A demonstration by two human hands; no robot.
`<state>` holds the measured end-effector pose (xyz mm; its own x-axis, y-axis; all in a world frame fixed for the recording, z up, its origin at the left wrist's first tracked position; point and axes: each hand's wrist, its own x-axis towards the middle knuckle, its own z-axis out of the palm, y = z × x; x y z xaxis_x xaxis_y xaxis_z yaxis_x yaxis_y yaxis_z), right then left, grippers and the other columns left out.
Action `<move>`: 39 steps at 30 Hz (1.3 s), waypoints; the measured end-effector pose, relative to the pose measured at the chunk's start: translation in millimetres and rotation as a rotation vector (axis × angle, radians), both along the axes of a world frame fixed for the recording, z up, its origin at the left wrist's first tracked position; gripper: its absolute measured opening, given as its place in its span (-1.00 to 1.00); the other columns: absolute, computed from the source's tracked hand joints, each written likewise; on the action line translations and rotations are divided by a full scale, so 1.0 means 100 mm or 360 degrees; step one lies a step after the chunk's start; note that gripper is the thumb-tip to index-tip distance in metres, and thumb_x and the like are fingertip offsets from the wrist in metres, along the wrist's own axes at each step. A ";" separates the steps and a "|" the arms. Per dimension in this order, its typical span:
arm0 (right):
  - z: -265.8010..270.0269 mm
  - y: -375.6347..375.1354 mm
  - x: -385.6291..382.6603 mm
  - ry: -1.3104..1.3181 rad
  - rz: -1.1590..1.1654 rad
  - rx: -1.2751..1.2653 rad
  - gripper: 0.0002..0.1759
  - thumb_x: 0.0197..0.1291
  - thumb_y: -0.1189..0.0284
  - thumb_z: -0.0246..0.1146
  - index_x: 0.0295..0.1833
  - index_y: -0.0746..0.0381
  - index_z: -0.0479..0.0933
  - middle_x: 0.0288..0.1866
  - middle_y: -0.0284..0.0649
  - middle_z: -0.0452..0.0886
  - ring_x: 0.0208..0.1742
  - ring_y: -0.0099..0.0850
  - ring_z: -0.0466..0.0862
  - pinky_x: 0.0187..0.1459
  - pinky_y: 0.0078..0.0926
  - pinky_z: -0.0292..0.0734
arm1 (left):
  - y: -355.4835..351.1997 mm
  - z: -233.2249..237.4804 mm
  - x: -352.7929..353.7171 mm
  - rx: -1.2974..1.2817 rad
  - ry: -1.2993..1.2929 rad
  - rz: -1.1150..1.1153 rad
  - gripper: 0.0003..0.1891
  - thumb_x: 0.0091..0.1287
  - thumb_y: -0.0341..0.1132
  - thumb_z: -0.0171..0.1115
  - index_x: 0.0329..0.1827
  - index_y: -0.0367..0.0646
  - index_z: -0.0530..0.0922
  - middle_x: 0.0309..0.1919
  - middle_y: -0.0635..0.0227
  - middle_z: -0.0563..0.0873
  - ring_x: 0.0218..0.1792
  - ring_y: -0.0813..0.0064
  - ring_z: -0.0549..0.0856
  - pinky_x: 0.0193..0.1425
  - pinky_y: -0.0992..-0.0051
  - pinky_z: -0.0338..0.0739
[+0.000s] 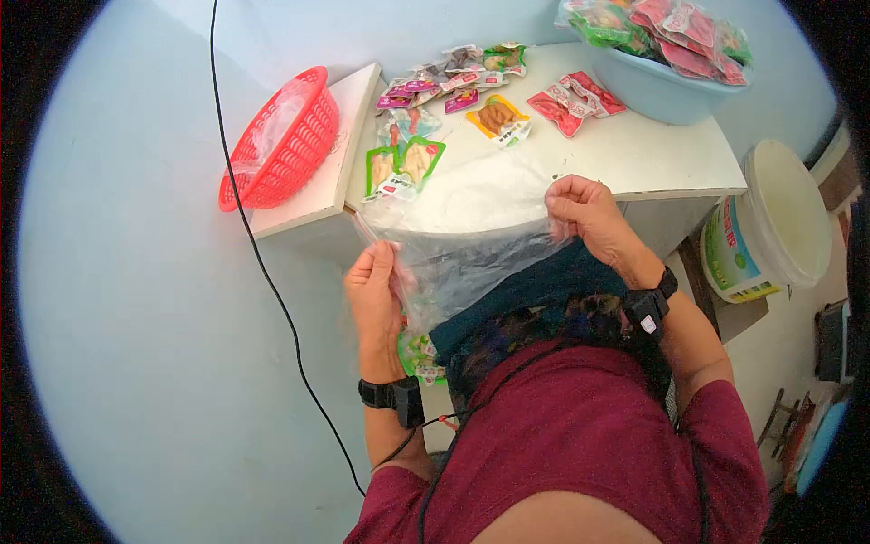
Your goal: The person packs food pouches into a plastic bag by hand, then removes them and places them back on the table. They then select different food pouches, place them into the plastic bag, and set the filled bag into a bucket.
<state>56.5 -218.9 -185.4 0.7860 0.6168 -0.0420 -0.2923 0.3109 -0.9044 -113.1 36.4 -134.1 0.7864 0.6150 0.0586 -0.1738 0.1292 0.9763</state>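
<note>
With the bag as the centre of the dial, the white table (666, 163) spreads from 11 to 2 o'clock. The left forearm rises from 7 o'clock, nearly upright; the right forearm slants up and inward from 4 o'clock, elbow bent outward. Between the hands, over the table's front edge and the person's lap, the clear plastic bag (471, 272) is stretched wide. A white bucket (729, 249) stands between 2 and 3 o'clock. At 1 to 2 o'clock, a pale blue basin (657, 95) is heaped with packets, and at 10 o'clock a red basket (294, 150) leans tilted.

The left hand (370, 281) is at 9 o'clock, fingers pointing toward 12, thumb and forefinger pinching the bag's left edge, the other fingers folded in. The right hand (594, 218) is at 2 o'clock and higher, its fingers pointing toward 9; thumb and forefinger pinch the bag's right edge, the rest curled. Each wrist wears 1 black band (403, 399).

Smaller still are the packets on the table: a colourful pile (462, 72) at 12 o'clock, red packets (575, 102) near 1, an orange packet (497, 116) near 12, and green-edged packets (419, 159) at 11.
</note>
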 end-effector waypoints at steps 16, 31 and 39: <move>-0.09 0.23 0.11 -0.0635 -0.0493 -0.0316 -0.77 0.27 0.40 0.27 -0.04 0.32 0.55 -0.35 -0.31 0.62 -0.40 -0.59 0.58 -0.35 -0.60 0.50 | 0.04 0.26 -0.02 0.0570 -0.0058 0.0304 -0.85 0.42 -0.36 0.19 -0.14 -0.25 0.66 -0.48 0.46 0.65 -0.50 0.73 0.54 -0.46 0.66 0.38; 0.53 0.62 -0.09 -0.0769 -0.0062 -0.0033 -0.68 0.30 0.36 0.27 0.00 0.40 0.49 -0.25 -0.20 0.67 -0.28 -0.57 0.64 -0.25 -0.60 0.57 | -0.85 0.40 0.72 0.2366 0.0024 0.0411 -0.75 0.26 -0.46 0.21 -0.01 -0.12 0.61 -0.38 0.22 0.58 -0.43 0.16 0.64 -0.37 0.28 0.53; 0.28 0.54 0.13 -0.0195 -0.0119 -0.0218 -0.76 0.28 0.40 0.24 -0.11 0.39 0.48 -0.38 -0.19 0.64 -0.41 -0.45 0.70 -0.46 -0.56 0.62 | -0.88 0.07 0.86 0.2078 0.0062 0.0160 -0.70 0.25 -0.52 0.15 0.06 -0.14 0.56 -0.35 0.16 0.61 -0.41 0.13 0.65 -0.36 0.26 0.54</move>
